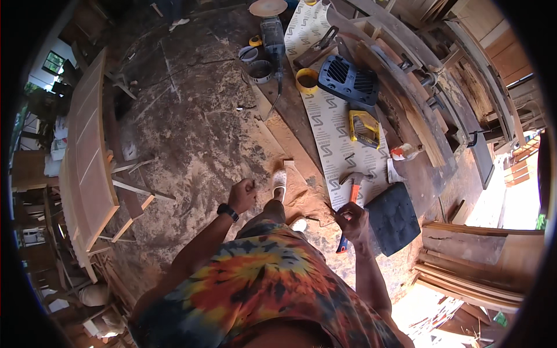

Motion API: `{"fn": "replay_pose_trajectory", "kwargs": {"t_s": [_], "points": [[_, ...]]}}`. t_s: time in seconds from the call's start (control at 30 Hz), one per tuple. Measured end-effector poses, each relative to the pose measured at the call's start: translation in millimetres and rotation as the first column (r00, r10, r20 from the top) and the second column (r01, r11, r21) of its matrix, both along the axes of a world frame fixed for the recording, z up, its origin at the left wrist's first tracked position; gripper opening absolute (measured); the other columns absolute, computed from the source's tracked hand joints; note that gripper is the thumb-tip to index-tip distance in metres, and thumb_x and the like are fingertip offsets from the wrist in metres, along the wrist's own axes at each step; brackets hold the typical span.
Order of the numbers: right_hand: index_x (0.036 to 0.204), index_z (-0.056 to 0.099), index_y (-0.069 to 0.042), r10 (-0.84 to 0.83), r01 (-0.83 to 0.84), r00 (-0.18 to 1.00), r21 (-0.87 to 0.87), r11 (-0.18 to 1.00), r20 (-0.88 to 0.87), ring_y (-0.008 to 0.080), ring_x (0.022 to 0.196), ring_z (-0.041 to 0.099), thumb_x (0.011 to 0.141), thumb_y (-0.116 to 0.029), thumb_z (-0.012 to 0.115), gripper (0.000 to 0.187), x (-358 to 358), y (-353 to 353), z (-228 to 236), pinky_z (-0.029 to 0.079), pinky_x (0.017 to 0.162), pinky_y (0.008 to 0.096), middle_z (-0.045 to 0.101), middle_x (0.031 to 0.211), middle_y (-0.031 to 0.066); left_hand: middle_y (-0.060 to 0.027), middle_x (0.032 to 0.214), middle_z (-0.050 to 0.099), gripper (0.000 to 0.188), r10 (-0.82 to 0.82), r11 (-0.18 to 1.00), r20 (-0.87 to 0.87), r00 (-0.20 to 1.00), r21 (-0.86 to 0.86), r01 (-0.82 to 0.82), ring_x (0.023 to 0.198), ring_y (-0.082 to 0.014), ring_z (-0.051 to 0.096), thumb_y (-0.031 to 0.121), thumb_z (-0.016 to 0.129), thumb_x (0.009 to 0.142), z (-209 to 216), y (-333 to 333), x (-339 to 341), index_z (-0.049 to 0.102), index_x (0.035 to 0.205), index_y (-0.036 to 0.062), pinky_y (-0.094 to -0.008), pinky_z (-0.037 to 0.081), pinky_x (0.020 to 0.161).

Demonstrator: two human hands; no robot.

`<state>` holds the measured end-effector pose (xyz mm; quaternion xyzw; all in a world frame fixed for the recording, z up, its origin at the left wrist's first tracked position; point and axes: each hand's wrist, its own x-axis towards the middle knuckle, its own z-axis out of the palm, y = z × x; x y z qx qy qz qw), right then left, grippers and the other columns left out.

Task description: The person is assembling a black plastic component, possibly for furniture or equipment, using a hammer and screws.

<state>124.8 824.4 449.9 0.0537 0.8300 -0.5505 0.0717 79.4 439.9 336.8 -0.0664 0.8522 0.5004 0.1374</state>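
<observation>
My right hand [352, 222] is wrapped around the handle of a claw hammer [354, 190]. The handle is orange and dark blue, and the metal head points away from me, over a pale printed sheet [331, 130]. On my left, my left hand [242, 194], with a dark watch on its wrist, is closed with curled fingers above the dusty floor. What it holds, if anything, is hidden. Just right of the hammer lies a dark tufted cushion [393, 219]. Beyond it sits a small white container with an orange-red part [405, 152].
A yellow-framed package [364, 129], a black slotted plastic piece [347, 80] and a yellow tape roll [307, 80] lie on the sheet. Curved wooden panels [87, 156] stand at left. Clamped boards [420, 75] fill the right. A power tool [271, 43] stands farther off.
</observation>
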Motion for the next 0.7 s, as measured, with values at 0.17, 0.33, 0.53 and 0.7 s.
{"fn": "replay_pose_trajectory", "kwargs": {"t_s": [0.17,0.33,0.53,0.7], "points": [[0.100,0.070,0.002,0.175,-0.173,0.982,0.031,0.984,-0.077,0.0213,0.073,0.072,0.085,-0.004,0.066,0.017,-68,-95,-4,0.056,0.067,0.0340,0.071,0.076,0.0129,-0.0111,0.079,0.069,0.007,0.302,0.950,0.111,0.947,0.049,-0.308,0.072,-0.0196,0.070,0.006,0.064,0.092,-19,-69,48,0.061,0.093,0.0006,-0.0347,0.055,0.062],[0.105,0.073,-0.002,0.454,-0.434,0.883,0.162,0.887,-0.122,0.0387,0.078,0.067,0.086,-0.005,0.063,0.021,-119,-191,-11,0.053,0.068,0.0451,0.068,0.087,0.0192,-0.0097,0.083,0.069,0.008,0.361,0.900,0.169,0.917,0.193,-0.390,0.074,-0.0166,0.069,0.005,0.065,0.091,-41,-103,16,0.062,0.096,0.0006,-0.0322,0.055,0.065],[0.096,0.071,-0.004,0.494,-0.488,0.869,0.106,0.866,-0.028,0.0410,0.083,0.067,0.085,-0.006,0.063,0.014,-174,-291,-17,0.052,0.070,0.0483,0.069,0.089,0.0206,-0.0095,0.082,0.070,0.017,0.189,0.976,-0.038,0.981,0.118,-0.183,0.078,-0.0177,0.069,0.010,0.073,0.085,-15,-172,-79,0.066,0.095,-0.0006,-0.0324,0.054,0.072],[0.096,0.071,-0.007,0.538,-0.542,0.841,0.118,0.832,0.063,0.0416,0.076,0.067,0.085,-0.015,0.069,0.014,-222,-345,-5,0.052,0.067,0.0483,0.069,0.080,0.0192,-0.0080,0.084,0.069,0.014,0.179,0.984,-0.020,0.984,-0.004,-0.179,0.081,-0.0175,0.067,0.009,0.073,0.087,-1,-266,-158,0.065,0.093,-0.0002,-0.0314,0.052,0.075]]}}
